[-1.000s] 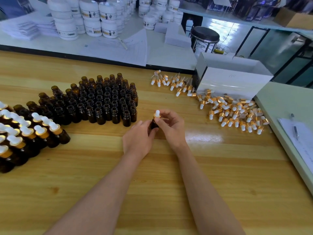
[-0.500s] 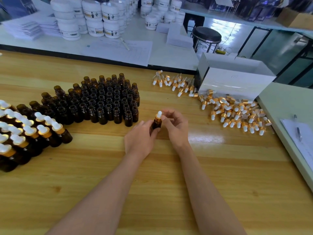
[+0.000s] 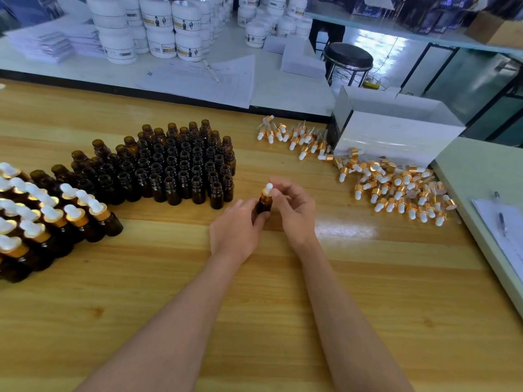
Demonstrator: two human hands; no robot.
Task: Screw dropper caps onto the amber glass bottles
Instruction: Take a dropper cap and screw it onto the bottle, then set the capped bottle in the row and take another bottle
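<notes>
An amber glass bottle (image 3: 264, 204) stands upright on the wooden table (image 3: 283, 292), held at its body by my left hand (image 3: 236, 232). A dropper cap (image 3: 267, 190) with a gold collar and white bulb sits on its neck, pinched by the fingertips of my right hand (image 3: 295, 209). A block of open amber bottles (image 3: 175, 168) stands to the left. Capped bottles (image 3: 42, 219) crowd the far left edge. Loose dropper caps (image 3: 396, 190) lie piled to the right, more dropper caps (image 3: 294, 135) behind.
A white open box (image 3: 396, 137) stands at the back right beside the cap pile. A pale green surface with paper and a pen (image 3: 501, 219) borders the right edge. Behind the table are white jars (image 3: 158, 29), papers and a black stool (image 3: 348, 56).
Both hands stay on the same bottle and cap; the right fingers have shifted slightly around the cap. The view has drifted a little.
</notes>
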